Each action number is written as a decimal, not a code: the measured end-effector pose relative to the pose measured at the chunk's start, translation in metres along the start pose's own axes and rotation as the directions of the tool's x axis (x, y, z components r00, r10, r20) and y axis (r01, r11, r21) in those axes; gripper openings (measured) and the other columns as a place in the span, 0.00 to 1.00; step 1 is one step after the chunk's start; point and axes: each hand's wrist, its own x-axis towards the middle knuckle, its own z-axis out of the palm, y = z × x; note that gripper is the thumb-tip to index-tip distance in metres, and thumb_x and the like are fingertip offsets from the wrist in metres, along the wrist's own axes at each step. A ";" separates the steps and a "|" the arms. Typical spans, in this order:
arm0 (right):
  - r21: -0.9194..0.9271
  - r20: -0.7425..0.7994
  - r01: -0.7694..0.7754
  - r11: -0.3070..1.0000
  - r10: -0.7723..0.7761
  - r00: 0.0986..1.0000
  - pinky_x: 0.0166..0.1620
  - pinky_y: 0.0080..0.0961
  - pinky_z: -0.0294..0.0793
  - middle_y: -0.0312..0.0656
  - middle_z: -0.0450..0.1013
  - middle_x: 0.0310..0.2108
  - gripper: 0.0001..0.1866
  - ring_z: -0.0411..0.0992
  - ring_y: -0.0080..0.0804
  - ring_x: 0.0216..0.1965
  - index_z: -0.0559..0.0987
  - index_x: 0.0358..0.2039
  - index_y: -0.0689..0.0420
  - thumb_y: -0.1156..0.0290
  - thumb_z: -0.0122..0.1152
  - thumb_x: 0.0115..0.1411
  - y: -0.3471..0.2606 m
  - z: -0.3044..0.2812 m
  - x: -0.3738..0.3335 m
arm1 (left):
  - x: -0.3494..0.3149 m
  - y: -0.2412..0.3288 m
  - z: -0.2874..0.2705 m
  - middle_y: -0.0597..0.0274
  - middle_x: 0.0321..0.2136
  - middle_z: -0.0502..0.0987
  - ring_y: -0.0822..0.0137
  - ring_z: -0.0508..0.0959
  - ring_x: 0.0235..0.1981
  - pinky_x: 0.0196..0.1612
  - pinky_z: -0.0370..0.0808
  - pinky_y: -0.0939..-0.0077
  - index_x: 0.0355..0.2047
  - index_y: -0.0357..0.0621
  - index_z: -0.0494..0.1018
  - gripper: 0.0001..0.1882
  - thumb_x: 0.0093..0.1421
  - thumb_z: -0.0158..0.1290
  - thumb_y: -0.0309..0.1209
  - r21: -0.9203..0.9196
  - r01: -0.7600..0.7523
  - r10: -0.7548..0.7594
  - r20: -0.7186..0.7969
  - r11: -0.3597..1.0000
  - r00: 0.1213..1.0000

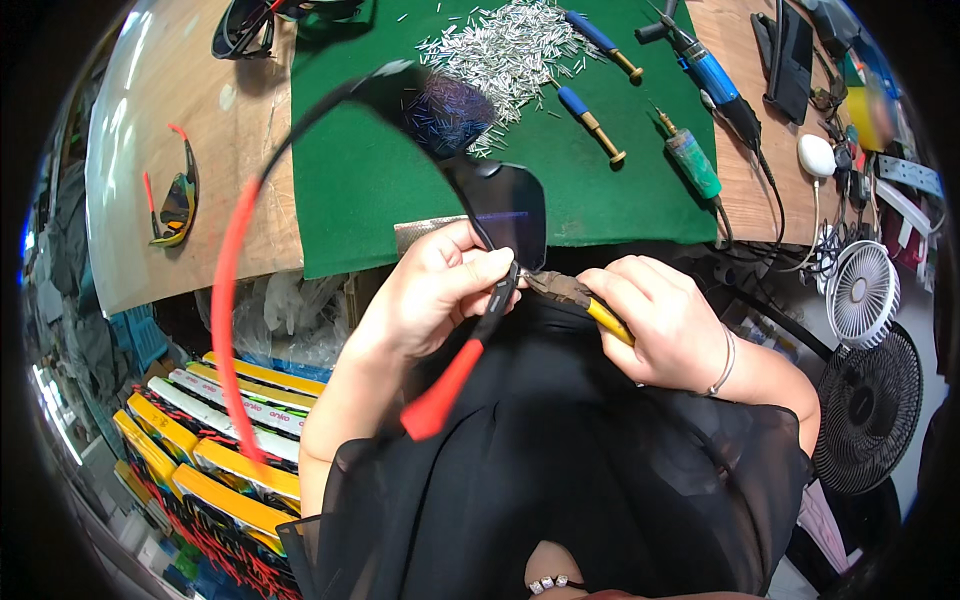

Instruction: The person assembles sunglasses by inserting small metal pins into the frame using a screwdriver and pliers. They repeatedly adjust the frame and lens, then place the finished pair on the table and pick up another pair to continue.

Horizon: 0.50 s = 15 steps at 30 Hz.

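My left hand pinches a pair of black sunglasses near the hinge of one temple, between thumb and fingers. The dark lenses point away from me, and both temples end in red tips; one temple arches high on the left, slightly blurred. In my right hand is a pair of pliers with yellow handles, gripped in closed fingers. Its worn jaws meet the frame at the hinge beside my left thumb. Whether they bite on a small part there, I cannot tell.
Across the green mat lie a heap of small silvery pins, two blue-handled screwdrivers and a green corded tool. A blue corded tool sits farther right. Other sunglasses rest left. Fans stand right; stacked sunglasses fill the lower left.
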 end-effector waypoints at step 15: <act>0.253 0.148 -0.161 0.954 0.126 0.981 0.34 0.30 0.70 0.46 0.68 0.27 0.18 0.69 0.41 0.29 0.71 0.38 0.61 0.74 0.55 0.43 -0.003 -0.007 0.003 | -0.006 0.003 0.007 0.58 0.29 0.76 0.74 0.75 0.26 0.31 0.73 0.85 0.41 0.35 0.68 0.13 0.57 0.50 0.29 0.427 -0.130 0.181 -0.081 0.895 0.980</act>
